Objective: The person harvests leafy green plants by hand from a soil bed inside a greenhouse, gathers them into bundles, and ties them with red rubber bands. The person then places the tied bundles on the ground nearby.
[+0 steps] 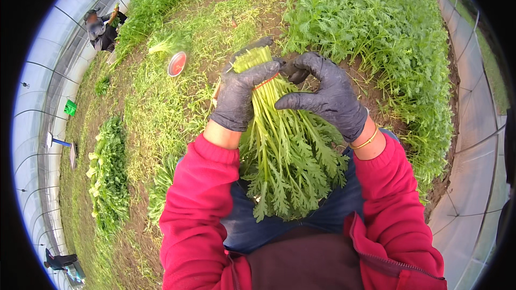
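My left hand (pixel 238 96), in a dark glove, grips a bunch of leafy greens (pixel 278 141) close to its pale cut stem ends (pixel 253 58). A thin red rubber band (pixel 266 81) crosses the stems just under my left thumb. The lobed leaves hang down over my lap. My right hand (pixel 326 88), gloved alike, is beside the stems. Its fingers curl in near the band and left thumb, while its own thumb points across the stems, apart from the fingers. Whether the right fingertips hold the band cannot be made out.
Dense greens (pixel 363 16) grow ahead and right. A red-lined bowl (pixel 177 64) and a cut bunch (pixel 165 46) lie ahead left. More bunches (pixel 111 173) form a row at left. One person (pixel 102 30) sits far left; another (pixel 60 261) is lower left. Plastic greenhouse walls (pixel 475 141) flank the plot.
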The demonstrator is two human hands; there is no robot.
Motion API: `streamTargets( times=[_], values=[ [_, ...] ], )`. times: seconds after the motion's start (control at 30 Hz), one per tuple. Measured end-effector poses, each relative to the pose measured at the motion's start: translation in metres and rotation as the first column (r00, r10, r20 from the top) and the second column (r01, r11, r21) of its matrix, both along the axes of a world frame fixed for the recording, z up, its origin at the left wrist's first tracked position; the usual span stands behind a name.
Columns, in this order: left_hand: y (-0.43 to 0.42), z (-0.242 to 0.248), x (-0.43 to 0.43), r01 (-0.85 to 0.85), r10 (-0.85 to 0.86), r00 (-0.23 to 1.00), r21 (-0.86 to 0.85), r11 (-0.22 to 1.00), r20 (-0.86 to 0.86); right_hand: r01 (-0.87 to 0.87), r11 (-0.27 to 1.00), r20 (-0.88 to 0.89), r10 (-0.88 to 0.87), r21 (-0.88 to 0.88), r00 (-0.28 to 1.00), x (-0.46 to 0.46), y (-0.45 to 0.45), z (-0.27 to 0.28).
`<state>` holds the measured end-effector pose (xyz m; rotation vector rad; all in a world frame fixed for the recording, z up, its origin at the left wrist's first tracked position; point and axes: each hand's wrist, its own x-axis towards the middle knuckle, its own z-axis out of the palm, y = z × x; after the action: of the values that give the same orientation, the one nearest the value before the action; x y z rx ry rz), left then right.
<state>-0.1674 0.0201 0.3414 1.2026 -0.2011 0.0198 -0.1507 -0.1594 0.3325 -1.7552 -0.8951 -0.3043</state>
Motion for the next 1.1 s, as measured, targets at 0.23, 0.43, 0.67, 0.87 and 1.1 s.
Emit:
streamTargets(
  times=[0.23, 0.43, 0.67, 0.87, 1.1],
  values=[
    [0.002, -0.014, 0.001, -0.09, 0.089, 0.995, -0.032, 0.995, -0.052, -0.131, 0.981, -0.239, 0.094, -0.145, 0.966, 0.011, 0.006, -0.011],
    [0.015, -0.017, 0.011, -0.205, 0.206, 0.978, 0.075, 0.976, -0.017, 0.243, 0.925, 0.274, -0.162, -0.292, 0.948, 0.003, -0.005, -0.002],
    [0.01, -0.018, 0.012, -0.379, 0.368, 0.922, 0.093, 0.921, 0.117, 0.026, 0.899, 0.159, 0.048, -0.437, 0.986, -0.029, 0.025, -0.02],
    [0.015, -0.014, 0.009, -0.391, 0.373, 0.909, 0.069, 0.918, 0.185, -0.061, 0.997, -0.323, 0.045, -0.038, 0.945, -0.022, 0.03, -0.022],
    [0.018, -0.013, 0.01, -0.301, 0.302, 0.952, -0.032, 0.953, 0.055, 0.015, 0.993, -0.378, -0.058, -0.118, 0.924, -0.012, 0.042, -0.019]
  ],
)
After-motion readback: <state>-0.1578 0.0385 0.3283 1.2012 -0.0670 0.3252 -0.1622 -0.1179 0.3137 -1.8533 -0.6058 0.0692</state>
